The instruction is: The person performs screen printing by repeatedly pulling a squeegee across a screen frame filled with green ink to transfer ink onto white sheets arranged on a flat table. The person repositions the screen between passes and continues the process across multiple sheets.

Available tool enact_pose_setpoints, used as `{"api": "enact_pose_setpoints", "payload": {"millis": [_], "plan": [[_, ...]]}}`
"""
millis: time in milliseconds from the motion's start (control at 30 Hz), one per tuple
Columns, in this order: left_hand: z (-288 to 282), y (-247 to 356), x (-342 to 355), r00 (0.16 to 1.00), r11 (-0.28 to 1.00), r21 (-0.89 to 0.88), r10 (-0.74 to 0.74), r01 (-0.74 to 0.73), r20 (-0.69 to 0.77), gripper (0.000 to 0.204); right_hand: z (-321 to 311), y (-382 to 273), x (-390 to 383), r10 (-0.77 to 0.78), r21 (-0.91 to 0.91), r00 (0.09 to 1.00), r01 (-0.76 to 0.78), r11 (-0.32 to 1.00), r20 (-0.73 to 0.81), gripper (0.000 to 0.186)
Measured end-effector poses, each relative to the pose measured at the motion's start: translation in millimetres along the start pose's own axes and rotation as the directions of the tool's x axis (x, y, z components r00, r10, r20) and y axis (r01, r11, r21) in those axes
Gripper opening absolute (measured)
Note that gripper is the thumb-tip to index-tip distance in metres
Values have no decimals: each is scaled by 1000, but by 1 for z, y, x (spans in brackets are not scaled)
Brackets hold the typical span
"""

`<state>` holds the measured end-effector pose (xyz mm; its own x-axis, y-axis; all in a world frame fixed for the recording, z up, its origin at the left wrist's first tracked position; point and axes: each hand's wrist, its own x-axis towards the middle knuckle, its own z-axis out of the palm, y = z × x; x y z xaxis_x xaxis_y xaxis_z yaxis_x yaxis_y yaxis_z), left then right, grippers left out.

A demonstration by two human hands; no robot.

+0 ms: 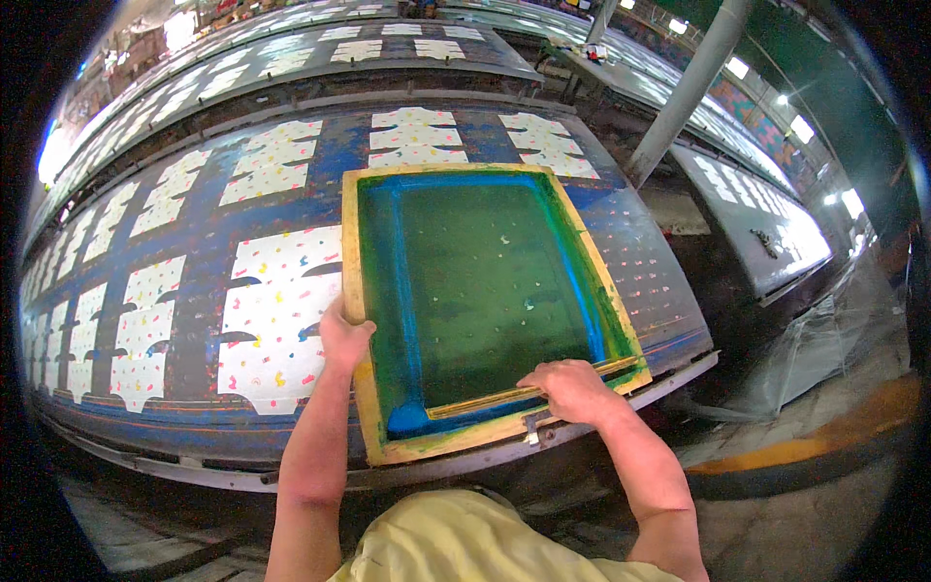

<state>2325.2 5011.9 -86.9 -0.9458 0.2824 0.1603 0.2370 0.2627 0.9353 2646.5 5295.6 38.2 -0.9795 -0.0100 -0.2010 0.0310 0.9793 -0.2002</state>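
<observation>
A wooden-framed printing screen [485, 262] with green mesh and blue-smeared borders lies on the long table in front of me. My left hand [345, 337] grips the left side of its frame, thumb on top. Near the screen's front edge, my right hand [570, 390] is closed on a long, thin squeegee [480, 400] that lies across the mesh. Beside the screen on the left is a white fabric piece [276, 320] with small coloured prints; the frame covers part of its right edge. Whatever is under the screen is mostly hidden.
Rows of printed white fabric pieces [150, 335] cover the dark, paint-stained table [640, 252]. A metal rail [669, 381] runs along its front edge. A grey post [693, 92] rises at the right, near another table [766, 223]. Clear plastic sheeting [810, 335] hangs at the far right.
</observation>
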Motion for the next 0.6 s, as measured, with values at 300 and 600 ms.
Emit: {"api": "enact_pose_setpoints", "payload": {"millis": [300, 600], "plan": [[6, -25, 8, 999, 999, -13, 36, -37, -32, 65, 27, -21, -22, 5, -16, 989, -7, 1000, -148, 50], [8, -17, 4, 999, 979, 204, 28, -20, -39, 78, 40, -23, -15, -15, 43, 971, 25, 999, -238, 49]]}}
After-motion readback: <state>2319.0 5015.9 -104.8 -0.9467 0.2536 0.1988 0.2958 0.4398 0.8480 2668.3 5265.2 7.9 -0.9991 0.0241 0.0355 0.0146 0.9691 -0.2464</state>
